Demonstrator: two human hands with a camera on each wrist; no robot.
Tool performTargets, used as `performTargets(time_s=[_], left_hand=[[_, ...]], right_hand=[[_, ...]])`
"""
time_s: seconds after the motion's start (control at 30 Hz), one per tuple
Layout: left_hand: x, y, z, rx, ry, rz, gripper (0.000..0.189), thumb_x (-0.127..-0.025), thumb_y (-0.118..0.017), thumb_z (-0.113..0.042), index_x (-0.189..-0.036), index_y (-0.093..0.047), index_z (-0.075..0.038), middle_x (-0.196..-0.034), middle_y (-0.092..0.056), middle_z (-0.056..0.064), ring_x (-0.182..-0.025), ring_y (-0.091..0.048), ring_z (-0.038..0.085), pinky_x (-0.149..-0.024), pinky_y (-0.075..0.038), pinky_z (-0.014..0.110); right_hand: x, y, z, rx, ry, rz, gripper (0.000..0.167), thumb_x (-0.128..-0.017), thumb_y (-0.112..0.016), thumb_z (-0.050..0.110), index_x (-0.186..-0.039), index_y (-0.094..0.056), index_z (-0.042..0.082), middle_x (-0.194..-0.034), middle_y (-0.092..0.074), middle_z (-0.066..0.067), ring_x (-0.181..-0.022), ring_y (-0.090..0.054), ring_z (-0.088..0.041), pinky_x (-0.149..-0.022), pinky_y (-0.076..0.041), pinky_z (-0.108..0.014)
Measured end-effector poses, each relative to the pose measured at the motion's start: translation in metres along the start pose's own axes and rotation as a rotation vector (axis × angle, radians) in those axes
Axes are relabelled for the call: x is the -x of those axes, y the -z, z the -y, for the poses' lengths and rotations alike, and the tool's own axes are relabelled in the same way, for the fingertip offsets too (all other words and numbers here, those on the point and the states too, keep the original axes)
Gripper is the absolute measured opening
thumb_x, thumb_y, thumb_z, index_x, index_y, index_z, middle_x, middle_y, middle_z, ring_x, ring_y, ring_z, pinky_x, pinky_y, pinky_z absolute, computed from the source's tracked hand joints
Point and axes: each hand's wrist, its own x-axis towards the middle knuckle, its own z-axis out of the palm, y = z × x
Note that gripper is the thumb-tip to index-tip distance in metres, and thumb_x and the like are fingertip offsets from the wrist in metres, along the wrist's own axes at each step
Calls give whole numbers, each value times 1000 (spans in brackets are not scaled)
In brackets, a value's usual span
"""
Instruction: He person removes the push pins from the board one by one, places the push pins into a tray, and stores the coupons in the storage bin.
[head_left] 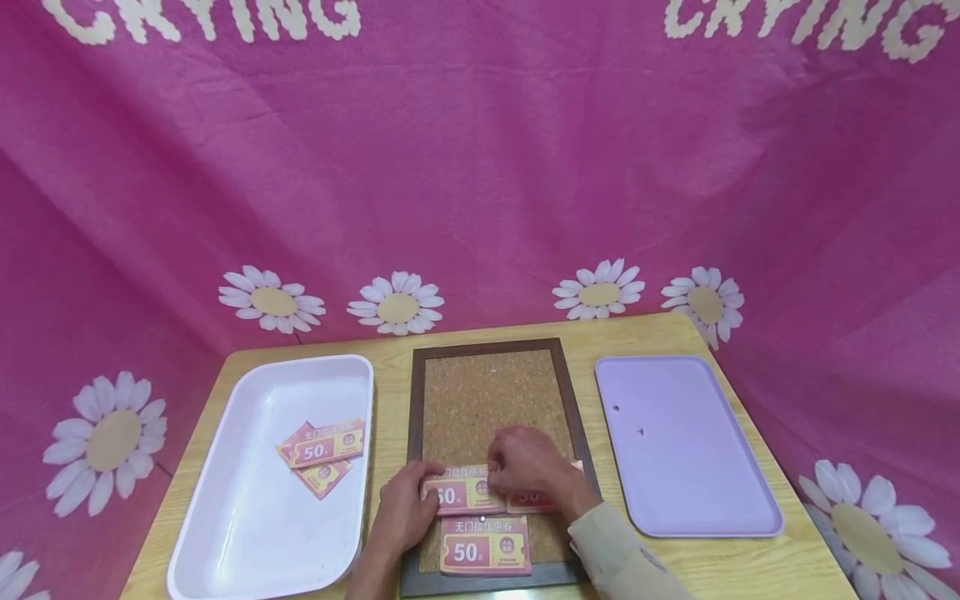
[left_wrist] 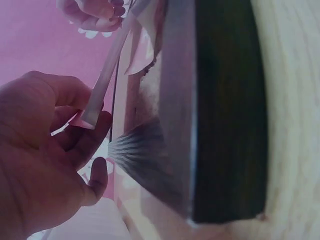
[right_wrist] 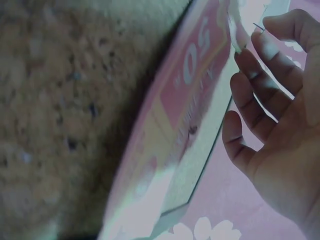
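A brown-framed cork board (head_left: pixel 491 392) lies on the table. My left hand (head_left: pixel 405 504) is at the left end of a pink and yellow coupon (head_left: pixel 457 493) marked 50; in the left wrist view the edge of this coupon (left_wrist: pixel 102 90) sits between the fingers. Over the coupon's right end, my right hand (head_left: pixel 528 461) pinches a thin pin (right_wrist: pixel 258 27) between thumb and forefinger. Another coupon (head_left: pixel 525 502) lies partly hidden under the right wrist. Below them a third coupon (head_left: pixel 486 546) lies on the board, with a small pin head (head_left: pixel 483 518) at its upper edge.
To the left stands a deep white tray (head_left: pixel 247 500), with several loose coupons (head_left: pixel 322 450) overlapping in it. A flat lavender tray (head_left: pixel 690 467) is on the right, carrying a couple of small dark pins (head_left: pixel 641 432). A magenta daisy-patterned cloth (head_left: pixel 480 167) hangs behind the wooden table (head_left: pixel 637 333).
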Motion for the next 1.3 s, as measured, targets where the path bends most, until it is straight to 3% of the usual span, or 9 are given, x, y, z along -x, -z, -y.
performTargets(time_s=[0.2,0.4,0.57,0.77,1.13,1.3], left_hand=[[0,3,-2,53,-8,-37,27,-82,-65,-9,-108,-68,-19,-108,-65,0,-109,-62,24,-96,-48,45],[-1,6,-6,82,16,-45,28,-84,-64,-10,-111,-68,-19,-107,-65,0,-100,-61,18,-88,-49,40],[0,10,-10,102,44,-50,30,-85,-64,-11,-114,-67,-20,-111,-64,0,-102,-61,18,-90,-49,41],[0,14,-14,107,66,-49,31,-86,-65,-12,-115,-66,-22,-106,-62,-3,-89,-55,12,-75,-45,28],[2,25,-17,139,51,-77,31,-86,-65,-13,-116,-66,-23,-105,-63,-5,-91,-57,12,-77,-44,27],[4,29,-18,167,8,-92,30,-85,-66,-11,-114,-67,-20,-102,-63,-2,-85,-55,11,-71,-44,23]], right_hand=[[5,7,-5,0,-54,29,10,-70,-71,37,-67,-63,32,-71,-52,16,-67,-46,-6,-65,-38,-25],[11,12,-11,-20,-82,36,11,-72,-70,34,-65,-62,30,-62,-52,15,-61,-46,-6,-58,-36,-24],[18,15,-15,-55,-131,67,12,-73,-71,34,-65,-62,31,-60,-53,14,-63,-48,-8,-59,-37,-26],[22,17,-20,-69,-164,66,12,-77,-73,37,-71,-65,29,-63,-55,13,-65,-49,-8,-61,-39,-27],[29,24,-31,-64,-185,63,10,-74,-71,34,-69,-62,32,-65,-56,15,-65,-51,-9,-63,-40,-28],[34,26,-36,-37,-183,30,12,-73,-71,34,-67,-60,33,-65,-55,16,-66,-50,-8,-62,-40,-28]])
